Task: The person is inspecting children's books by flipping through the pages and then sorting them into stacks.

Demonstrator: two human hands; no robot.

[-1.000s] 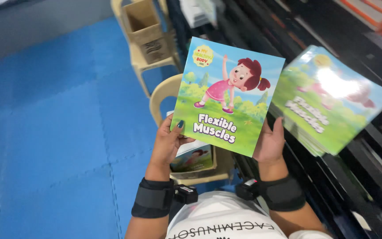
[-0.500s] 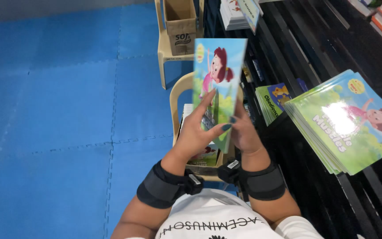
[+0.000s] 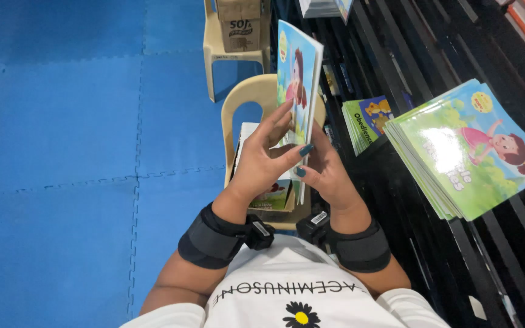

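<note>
Book (image 3: 298, 91) held upright and nearly edge-on above a beige chair (image 3: 247, 100). Left hand (image 3: 262, 161) closed on its lower front, fingers spread over the cover. Right hand (image 3: 326, 173) gripping the lower edge from the other side. Stack of like books (image 3: 469, 152) just right, on a black shelf (image 3: 408, 54). Blue mats (image 3: 62, 152) underfoot.

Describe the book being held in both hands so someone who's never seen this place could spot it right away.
Start at the beige plastic chair on the blue foam floor, beside the black shelves. Above its seat, the left hand and right hand grip a thin children's book. Unlike the flat stack of matching books, it stands upright, nearly edge-on.
</note>
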